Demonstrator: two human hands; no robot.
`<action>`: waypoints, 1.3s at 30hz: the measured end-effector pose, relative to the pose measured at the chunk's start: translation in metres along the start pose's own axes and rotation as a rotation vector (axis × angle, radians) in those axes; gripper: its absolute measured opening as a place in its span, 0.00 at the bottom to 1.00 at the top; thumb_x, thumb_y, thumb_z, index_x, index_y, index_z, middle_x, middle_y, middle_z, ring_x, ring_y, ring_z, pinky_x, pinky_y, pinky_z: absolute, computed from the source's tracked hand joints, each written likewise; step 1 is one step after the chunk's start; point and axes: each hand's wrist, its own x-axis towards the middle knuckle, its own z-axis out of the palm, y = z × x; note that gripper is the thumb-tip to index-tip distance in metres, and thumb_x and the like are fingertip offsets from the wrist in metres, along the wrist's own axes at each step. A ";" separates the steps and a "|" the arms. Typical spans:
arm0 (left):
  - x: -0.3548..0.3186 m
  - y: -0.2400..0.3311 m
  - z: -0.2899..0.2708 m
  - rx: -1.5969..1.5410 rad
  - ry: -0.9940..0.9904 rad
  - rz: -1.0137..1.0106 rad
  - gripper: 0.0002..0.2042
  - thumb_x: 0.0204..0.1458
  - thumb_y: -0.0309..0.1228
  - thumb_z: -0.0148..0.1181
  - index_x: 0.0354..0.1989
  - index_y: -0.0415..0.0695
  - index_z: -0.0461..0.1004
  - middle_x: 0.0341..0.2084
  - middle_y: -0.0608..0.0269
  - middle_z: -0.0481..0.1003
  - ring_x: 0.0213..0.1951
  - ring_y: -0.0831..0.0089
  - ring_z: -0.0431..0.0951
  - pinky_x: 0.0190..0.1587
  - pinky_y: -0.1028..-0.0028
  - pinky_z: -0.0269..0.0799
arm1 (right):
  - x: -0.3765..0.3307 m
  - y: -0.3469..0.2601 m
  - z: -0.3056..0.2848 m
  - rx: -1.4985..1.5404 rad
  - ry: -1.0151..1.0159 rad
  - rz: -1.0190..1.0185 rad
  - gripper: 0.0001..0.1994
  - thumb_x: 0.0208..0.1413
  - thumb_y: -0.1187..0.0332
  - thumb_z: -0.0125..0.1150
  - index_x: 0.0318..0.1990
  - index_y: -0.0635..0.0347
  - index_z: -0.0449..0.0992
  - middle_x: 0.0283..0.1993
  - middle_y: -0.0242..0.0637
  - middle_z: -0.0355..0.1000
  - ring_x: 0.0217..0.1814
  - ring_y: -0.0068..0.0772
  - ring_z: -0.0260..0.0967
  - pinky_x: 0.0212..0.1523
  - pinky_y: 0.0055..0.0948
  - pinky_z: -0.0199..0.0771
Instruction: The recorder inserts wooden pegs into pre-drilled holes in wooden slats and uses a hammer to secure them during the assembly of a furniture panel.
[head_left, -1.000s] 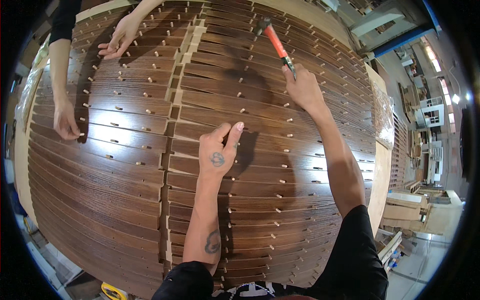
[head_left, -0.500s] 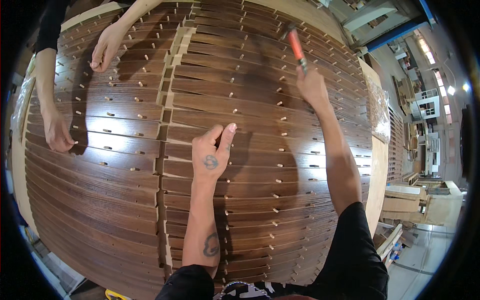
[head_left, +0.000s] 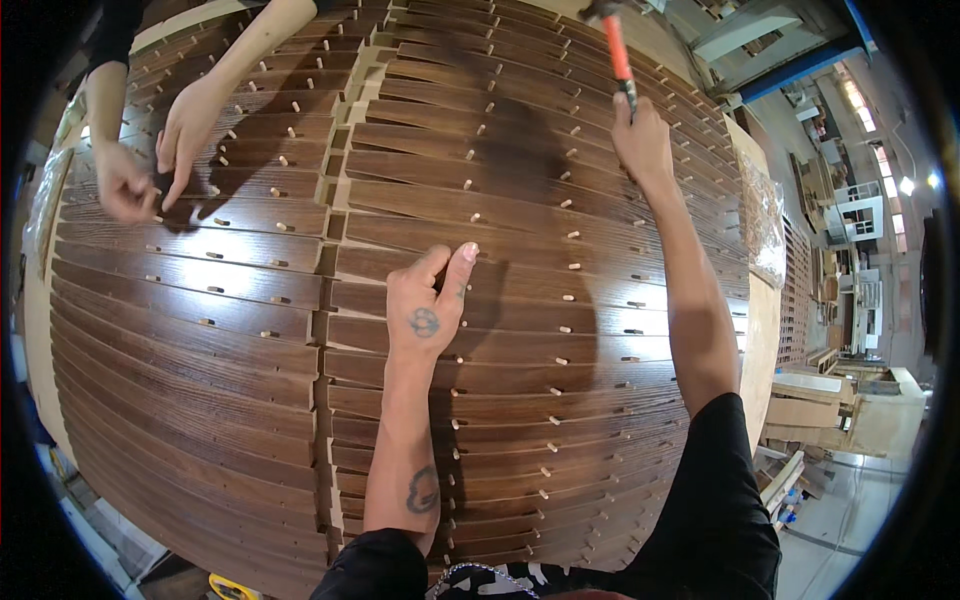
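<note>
My right hand [head_left: 643,145] grips a hammer [head_left: 619,52] with a red-and-black handle, raised over the far right part of the boards. The hammer's dark head is at the top edge of the view, somewhat blurred. My left hand [head_left: 428,300] is closed, thumb pointing away from me, above the middle of the boards; whatever its curled fingers hold is hidden. Just beyond the thumb, a wooden dowel [head_left: 476,217] stands up from a board. Dark brown wood-grain boards [head_left: 510,375] lie in rows beneath both hands, with several pale dowels sticking out of them.
At the far left, a co-worker's hands [head_left: 185,135] are close together over another stack of boards [head_left: 190,390]. A stepped gap [head_left: 322,350] runs between the two stacks. Clear plastic wrap [head_left: 763,225] lies along the right side. Wooden furniture parts [head_left: 845,410] stand beyond it.
My right hand has lifted the hammer farther away and slightly right. My left hand has barely moved. The co-worker's hands have come together, the nearer one moving away from me.
</note>
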 end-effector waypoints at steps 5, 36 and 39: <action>0.000 -0.004 -0.003 0.049 -0.014 -0.008 0.22 0.58 0.40 0.61 0.18 0.37 0.66 0.09 0.60 0.63 0.15 0.77 0.58 0.20 0.74 0.59 | 0.027 0.012 0.023 -0.078 -0.107 0.018 0.25 0.61 0.52 0.50 0.40 0.73 0.74 0.37 0.70 0.72 0.45 0.69 0.71 0.48 0.55 0.70; -0.001 0.006 -0.008 0.033 -0.033 -0.049 0.20 0.58 0.39 0.61 0.22 0.34 0.71 0.11 0.67 0.58 0.19 0.83 0.55 0.20 0.77 0.54 | 0.054 -0.062 0.035 -0.031 -0.319 -0.015 0.23 0.60 0.56 0.49 0.43 0.74 0.74 0.39 0.67 0.74 0.48 0.63 0.73 0.49 0.49 0.74; 0.000 0.014 -0.003 0.045 -0.063 -0.071 0.20 0.58 0.39 0.61 0.22 0.34 0.72 0.11 0.66 0.59 0.20 0.83 0.55 0.21 0.76 0.55 | 0.051 -0.034 0.011 0.032 -0.090 0.019 0.24 0.62 0.54 0.47 0.40 0.73 0.74 0.36 0.66 0.74 0.46 0.63 0.74 0.48 0.50 0.74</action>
